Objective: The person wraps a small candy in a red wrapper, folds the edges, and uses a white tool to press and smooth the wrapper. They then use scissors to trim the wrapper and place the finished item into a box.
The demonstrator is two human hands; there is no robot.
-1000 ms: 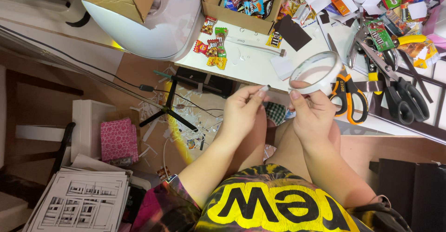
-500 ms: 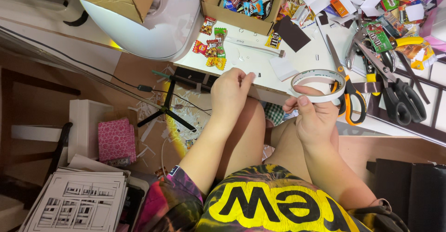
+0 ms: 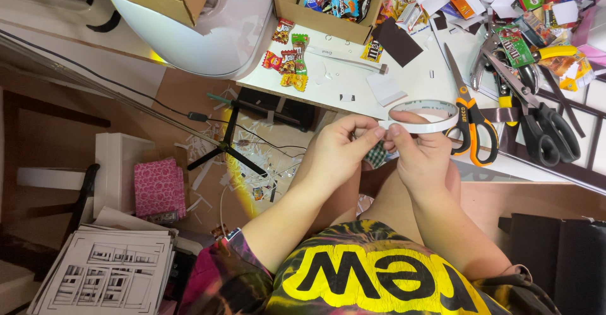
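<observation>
- Roll of white tape point(image 3: 424, 115): a thin ring held in the air just off the near edge of the white table point(image 3: 353, 81), above the person's lap, its open centre tilted toward the camera.
- Right hand point(image 3: 421, 157): closed on the near side of the roll of white tape, thumb and fingers pinching the band from below.
- Left hand point(image 3: 338, 151): fingertips drawn together in a narrow pinch at the left end of the ring, touching the right hand; it appears to grip the loose end of the tape, though the end itself is too small to make out.
- Checked scrap point(image 3: 377, 155): a small green-and-white patterned piece visible between the two hands, just below the pinch.
- Orange-handled scissors point(image 3: 470, 122): lying on the table just right of the roll, blades pointing away from the person.
- Black-handled scissors point(image 3: 543, 129): further right, overlapping other tools in a cluttered heap.
- Cardboard box point(image 3: 328, 2): at the far edge of the table, filled with bright candy wrappers; loose wrappers point(image 3: 289, 62) lie on the table's left corner.
- Floor, left of the lap: white paper shavings point(image 3: 214, 157), a black tripod stand point(image 3: 230, 144), a pink patterned box point(image 3: 159, 189) and a stack of printed sheets point(image 3: 107, 277).
</observation>
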